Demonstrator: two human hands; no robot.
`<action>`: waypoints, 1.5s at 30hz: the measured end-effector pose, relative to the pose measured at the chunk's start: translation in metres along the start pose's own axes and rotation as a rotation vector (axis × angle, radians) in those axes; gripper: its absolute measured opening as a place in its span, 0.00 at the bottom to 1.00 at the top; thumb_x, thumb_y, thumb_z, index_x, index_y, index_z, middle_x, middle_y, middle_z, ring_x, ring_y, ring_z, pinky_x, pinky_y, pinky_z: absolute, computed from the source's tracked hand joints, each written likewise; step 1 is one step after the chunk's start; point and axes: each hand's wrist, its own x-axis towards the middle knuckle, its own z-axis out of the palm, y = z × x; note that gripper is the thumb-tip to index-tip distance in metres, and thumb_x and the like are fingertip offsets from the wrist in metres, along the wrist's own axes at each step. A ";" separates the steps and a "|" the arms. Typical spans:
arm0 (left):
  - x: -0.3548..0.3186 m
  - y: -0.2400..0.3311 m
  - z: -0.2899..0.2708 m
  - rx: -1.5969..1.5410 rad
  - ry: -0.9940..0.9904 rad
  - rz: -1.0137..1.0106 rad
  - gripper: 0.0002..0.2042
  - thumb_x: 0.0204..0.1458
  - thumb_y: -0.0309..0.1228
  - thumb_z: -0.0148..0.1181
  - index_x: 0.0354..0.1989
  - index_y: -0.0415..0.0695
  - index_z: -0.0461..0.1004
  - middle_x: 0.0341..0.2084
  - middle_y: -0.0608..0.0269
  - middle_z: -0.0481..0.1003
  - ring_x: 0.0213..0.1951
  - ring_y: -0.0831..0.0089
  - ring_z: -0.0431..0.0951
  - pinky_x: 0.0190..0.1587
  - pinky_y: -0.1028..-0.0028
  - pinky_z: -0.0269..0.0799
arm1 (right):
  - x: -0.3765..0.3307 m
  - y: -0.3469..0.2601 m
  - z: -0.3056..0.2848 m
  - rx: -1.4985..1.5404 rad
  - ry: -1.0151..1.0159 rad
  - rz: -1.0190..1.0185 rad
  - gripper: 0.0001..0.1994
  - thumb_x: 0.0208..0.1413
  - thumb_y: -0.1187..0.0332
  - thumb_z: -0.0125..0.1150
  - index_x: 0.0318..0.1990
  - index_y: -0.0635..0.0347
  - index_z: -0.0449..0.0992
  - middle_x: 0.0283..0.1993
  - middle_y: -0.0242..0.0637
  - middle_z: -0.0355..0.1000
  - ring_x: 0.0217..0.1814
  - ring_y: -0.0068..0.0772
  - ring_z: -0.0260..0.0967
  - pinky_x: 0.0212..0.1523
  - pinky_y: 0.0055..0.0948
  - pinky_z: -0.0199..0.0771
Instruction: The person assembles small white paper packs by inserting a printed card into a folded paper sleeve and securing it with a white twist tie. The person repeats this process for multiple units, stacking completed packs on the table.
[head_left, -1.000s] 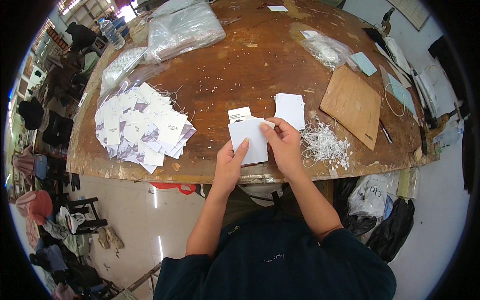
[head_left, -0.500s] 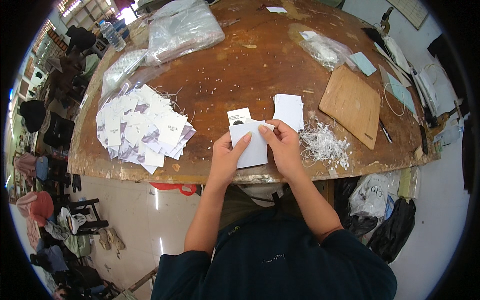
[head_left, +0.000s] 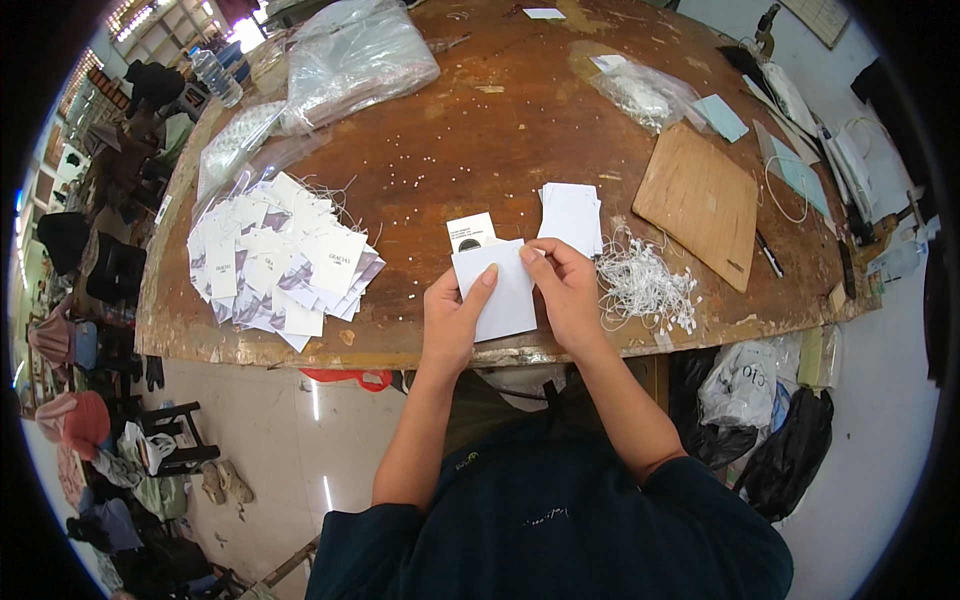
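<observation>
The person's left hand (head_left: 452, 314) is gripping a white card (head_left: 500, 305) at its left side, thumb lying over the face, while the right hand (head_left: 566, 290) is pinching its upper right corner; whether more cards are lying behind it, one cannot tell. The card is sitting near the frame's centre, above the near edge of the wooden table (head_left: 500, 150), partly covering a printed card (head_left: 469, 229). The step in hand is seemingly one of fingering or aligning the card, and a next move would be calling for a light, even pinch so that nothing is slipping or creasing. A neat white stack (head_left: 571, 215) is lying right of centre, with white strings (head_left: 648, 290) heaping just below it, and a pile of tags (head_left: 265, 262) is spreading at left. Among containers, a clear bag (head_left: 645, 98) at upper right is holding something white; a bulky plastic bag (head_left: 360, 65) at upper left is hiding its contents in glare; a clear bottle (head_left: 215, 78) is standing beside it, its fill unclear.
</observation>
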 end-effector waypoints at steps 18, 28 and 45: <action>-0.001 -0.008 -0.005 0.006 0.026 -0.005 0.12 0.59 0.27 0.62 0.47 0.34 0.77 0.38 0.61 0.80 0.37 0.80 0.78 0.40 0.77 0.75 | 0.001 -0.010 -0.029 -0.386 0.019 -0.254 0.10 0.62 0.71 0.61 0.48 0.63 0.78 0.34 0.29 0.75 0.34 0.15 0.68 0.34 0.18 0.67; 0.001 -0.012 -0.025 0.008 0.098 0.001 0.12 0.58 0.27 0.62 0.46 0.33 0.77 0.37 0.60 0.80 0.35 0.80 0.78 0.38 0.77 0.75 | -0.033 -0.031 -0.105 -1.377 -0.432 -0.610 0.15 0.48 0.73 0.67 0.45 0.62 0.77 0.39 0.39 0.76 0.42 0.42 0.72 0.43 0.37 0.74; 0.004 -0.014 -0.012 -0.032 0.094 -0.003 0.11 0.58 0.27 0.63 0.46 0.33 0.77 0.38 0.61 0.80 0.36 0.80 0.78 0.39 0.77 0.74 | -0.015 -0.042 -0.109 0.449 -0.152 -0.002 0.07 0.63 0.78 0.55 0.46 0.66 0.75 0.40 0.38 0.75 0.40 0.32 0.76 0.48 0.37 0.80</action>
